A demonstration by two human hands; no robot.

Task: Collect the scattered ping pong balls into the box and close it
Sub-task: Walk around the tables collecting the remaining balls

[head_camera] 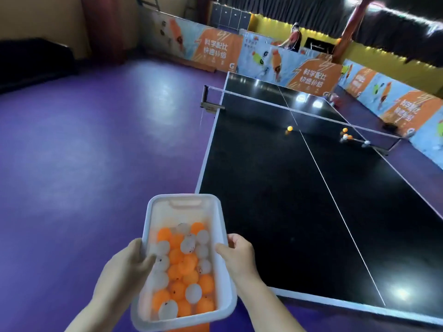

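Your left hand and right hand clamp the white box by its long rims, its long axis pointing away. Loose ping pong balls lie far right by the net on the table, nearer your right hand.

The box is white, see-through plastic, long with round corners. It is open, with no lid on it. The left hand and right hand hold it up by its long sides, thumbs over the rim, just beside the near corner of the dark worktop. Many balls, orange and white, are piled in its near end; the far end is bare. More lie far off on the worktop by the net: one orange ball near the middle line, a little bunch of orange and white ones, and one white ball near the edge.
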